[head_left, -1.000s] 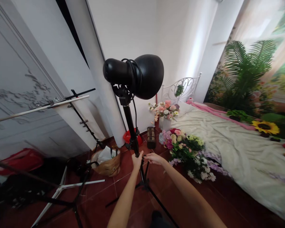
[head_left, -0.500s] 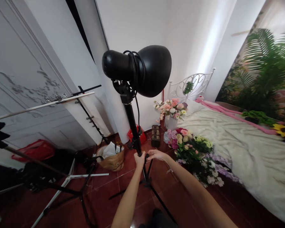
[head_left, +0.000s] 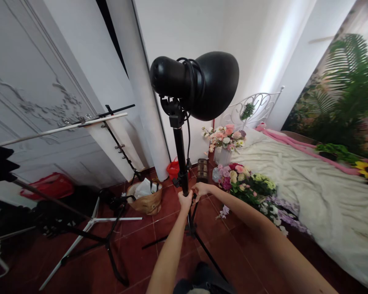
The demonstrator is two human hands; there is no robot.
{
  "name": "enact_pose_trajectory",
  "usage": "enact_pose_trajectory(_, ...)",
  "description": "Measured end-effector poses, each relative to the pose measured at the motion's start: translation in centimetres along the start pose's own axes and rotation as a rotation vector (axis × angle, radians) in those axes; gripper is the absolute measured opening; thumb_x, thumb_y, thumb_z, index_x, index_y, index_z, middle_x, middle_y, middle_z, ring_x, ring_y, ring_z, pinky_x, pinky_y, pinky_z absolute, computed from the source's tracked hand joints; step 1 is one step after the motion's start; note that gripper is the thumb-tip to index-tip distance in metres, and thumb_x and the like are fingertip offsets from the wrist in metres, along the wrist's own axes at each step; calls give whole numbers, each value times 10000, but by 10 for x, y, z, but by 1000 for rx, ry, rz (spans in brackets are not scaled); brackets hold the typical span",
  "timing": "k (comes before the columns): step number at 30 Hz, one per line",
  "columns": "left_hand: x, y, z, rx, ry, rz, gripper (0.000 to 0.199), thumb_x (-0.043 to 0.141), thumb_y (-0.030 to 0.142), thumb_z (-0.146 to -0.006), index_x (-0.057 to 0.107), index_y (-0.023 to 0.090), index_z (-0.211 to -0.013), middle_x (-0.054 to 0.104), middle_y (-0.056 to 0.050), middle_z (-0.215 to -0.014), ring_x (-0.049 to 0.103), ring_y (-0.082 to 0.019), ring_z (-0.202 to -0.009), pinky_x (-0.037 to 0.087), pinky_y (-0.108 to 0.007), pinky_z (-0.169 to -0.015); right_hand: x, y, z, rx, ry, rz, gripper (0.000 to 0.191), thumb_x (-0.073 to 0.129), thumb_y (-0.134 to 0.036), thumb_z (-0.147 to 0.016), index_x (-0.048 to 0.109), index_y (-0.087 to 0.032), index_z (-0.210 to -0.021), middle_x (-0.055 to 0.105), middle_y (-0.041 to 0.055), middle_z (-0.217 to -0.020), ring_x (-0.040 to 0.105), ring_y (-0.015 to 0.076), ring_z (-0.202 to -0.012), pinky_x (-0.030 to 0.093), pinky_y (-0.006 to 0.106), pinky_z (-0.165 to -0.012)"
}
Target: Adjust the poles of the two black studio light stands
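Note:
A black studio lamp (head_left: 217, 83) with a wide bowl-shaped reflector sits on top of a black light stand (head_left: 180, 151). Its power cord (head_left: 190, 79) is looped around the lamp body. My left hand (head_left: 185, 200) is wrapped around the stand's pole below the upper clamp. Just right of it, my right hand (head_left: 201, 189) has its fingers closed at a small black knob on the stand's side, partly hidden by the fingers. The stand's legs (head_left: 210, 255) are spread on the red tiled floor.
To the left are a woven basket (head_left: 147, 202), a white stand leg (head_left: 119, 219) and a red bag (head_left: 50, 185). Right of the stand, artificial flowers (head_left: 233, 177) lie beside a bed (head_left: 309, 192). A small chest (head_left: 202, 169) stands by the wall.
The lamp and stand top have shifted right in view, partly as the camera turned. My right hand's fingers have closed in at the knob; my left hand keeps hold of the pole.

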State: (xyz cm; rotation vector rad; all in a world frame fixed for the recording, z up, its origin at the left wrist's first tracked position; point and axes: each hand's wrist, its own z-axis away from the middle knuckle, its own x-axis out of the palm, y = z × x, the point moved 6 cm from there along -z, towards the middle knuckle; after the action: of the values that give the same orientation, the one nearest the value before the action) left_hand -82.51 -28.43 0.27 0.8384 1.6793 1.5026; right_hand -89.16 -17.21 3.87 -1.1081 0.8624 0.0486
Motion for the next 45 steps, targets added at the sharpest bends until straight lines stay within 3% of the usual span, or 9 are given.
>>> enact_pose_trajectory(3, 0, 0, 0, 8, -10, 5, 255, 652, 332, -595, 508, 162, -471, 503, -13, -453, 470, -109, -429, 351, -206, -442, 4, -11, 5, -91, 110, 248, 279, 820, -271, -482, 613, -167, -638, 582, -27, -603, 478, 125, -601, 331, 228, -616)
enact_pose_trajectory(6, -1, -1, 0, -6, 9, -30, 257, 661, 336, -598, 521, 155, -481, 517, -22, -473, 493, -119, -453, 368, -210, -455, 22, -15, 20, -157, 243, 528, 102, 669, -209, -711, 633, -155, -789, 621, 57, -808, 506, 187, -798, 336, 276, -732)
enact_pose_trajectory(10, 0, -4, -1, -20, -6, -85, 241, 653, 345, -618, 557, 142, -530, 557, -42, -524, 521, -133, -492, 381, -215, -464, 48, -11, 37, -88, 363, 759, 210, 418, -143, -874, 605, -159, -969, 593, 104, -934, 479, 216, -898, 313, 330, -806)
enact_pose_trajectory(15, 2, -2, -3, 31, -27, -42, 300, 639, 364, -618, 487, 159, -460, 484, -5, -465, 481, -113, -465, 356, -206, -457, 49, -16, 30, 29, 436, 775, 237, 445, -137, -849, 559, -139, -1057, 555, 129, -1039, 450, 245, -973, 334, 326, -799)
enact_pose_trajectory(21, 2, -4, -4, -3, -17, -45, 295, 649, 379, -593, 514, 147, -472, 482, -3, -471, 488, -116, -471, 362, -206, -466, 47, -16, 11, 89, 385, 753, 314, 419, -134, -850, 555, -123, -1133, 471, 158, -1268, 432, 261, -1083, 329, 345, -853)
enact_pose_trajectory(28, 0, -4, -4, -6, 8, -109, 343, 641, 415, -594, 494, 142, -449, 430, 13, -446, 464, -108, -457, 335, -195, -440, 65, 0, 15, 209, 594, 839, 408, 386, -129, -869, 470, -140, -1268, 454, 161, -1318, 416, 262, -1146, 300, 397, -925)
enact_pose_trajectory(32, 0, -3, -4, 8, -4, -107, 328, 642, 400, -594, 504, 139, -452, 455, 8, -456, 480, -114, -472, 359, -198, -452, 62, -8, 19, 218, 514, 817, 347, 403, -158, -865, 517, -119, -1191, 522, 174, -1195, 460, 262, -1083, 346, 381, -884)
enact_pose_trajectory(39, 0, 6, 0, 8, -23, -59, 297, 620, 393, -603, 529, 140, -477, 479, 1, -469, 476, -115, -464, 368, -211, -458, 38, -14, 15, 183, 124, 740, 416, 657, -297, -701, 598, -108, -1067, 594, 167, -1068, 567, 285, -982, 461, 325, -753)
enact_pose_trajectory(45, -3, 9, 2, -17, -14, -86, 295, 619, 394, -591, 539, 137, -472, 488, -8, -449, 500, -132, -452, 345, -215, -436, 20, -22, 10, 169, 151, 748, 309, 733, -215, -635, 674, -151, -931, 683, 122, -929, 622, 270, -908, 459, 322, -783)
